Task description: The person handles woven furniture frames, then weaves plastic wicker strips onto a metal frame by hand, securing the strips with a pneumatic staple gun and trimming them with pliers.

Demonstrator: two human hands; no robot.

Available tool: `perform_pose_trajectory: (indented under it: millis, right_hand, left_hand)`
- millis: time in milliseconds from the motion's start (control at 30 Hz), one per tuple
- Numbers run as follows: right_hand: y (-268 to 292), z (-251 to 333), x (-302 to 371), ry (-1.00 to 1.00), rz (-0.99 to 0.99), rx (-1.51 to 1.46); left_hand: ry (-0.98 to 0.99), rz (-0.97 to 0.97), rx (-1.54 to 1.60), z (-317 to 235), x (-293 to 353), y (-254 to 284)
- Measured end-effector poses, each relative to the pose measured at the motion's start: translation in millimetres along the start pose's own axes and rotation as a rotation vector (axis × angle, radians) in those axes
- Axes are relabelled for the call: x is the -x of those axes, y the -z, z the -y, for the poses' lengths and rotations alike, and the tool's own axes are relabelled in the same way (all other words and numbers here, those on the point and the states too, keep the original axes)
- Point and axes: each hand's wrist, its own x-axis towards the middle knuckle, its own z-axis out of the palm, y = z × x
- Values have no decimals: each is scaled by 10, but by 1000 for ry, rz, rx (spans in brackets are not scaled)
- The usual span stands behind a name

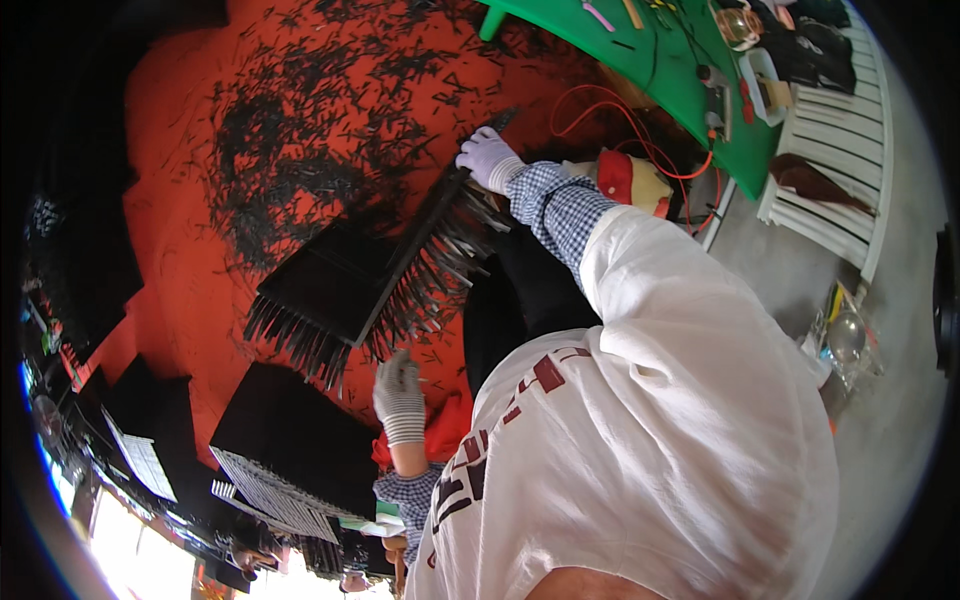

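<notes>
A black panel (325,270) with a long fringe of narrow dark strips (440,265) along its edges lies tilted before me over the red floor. My right hand (490,160), in a pale lilac glove, is closed on the far upper end of the panel's long raised edge. Close to the near lower corner of the fringe is my left hand (398,388), in a white and grey knit glove with darkened fingertips. Its fingers are curled together; what they hold, if anything, is too small to make out.
Many loose black strips (285,150) litter the red floor (180,130). A green table (690,95) at upper right carries a tool on an orange hose (600,105). More black fringed panels (290,430) stand at lower left. A white slatted rack (830,150) is at far right.
</notes>
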Motion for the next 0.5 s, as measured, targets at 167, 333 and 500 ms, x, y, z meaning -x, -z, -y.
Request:
perform_pose_trajectory:
  millis: [167,333,500]
  right_hand:
    - [53,146,184,8,-21,-3]
    - [-50,-32,615,45,-469,-185]
    - [-152,-826,1314,-54,-393,-338]
  left_hand:
    - [-125,-165,-120,-115,-532,202]
    - [-80,-93,67,-644,-559,83]
    - [-40,185,105,-683,-189,-577]
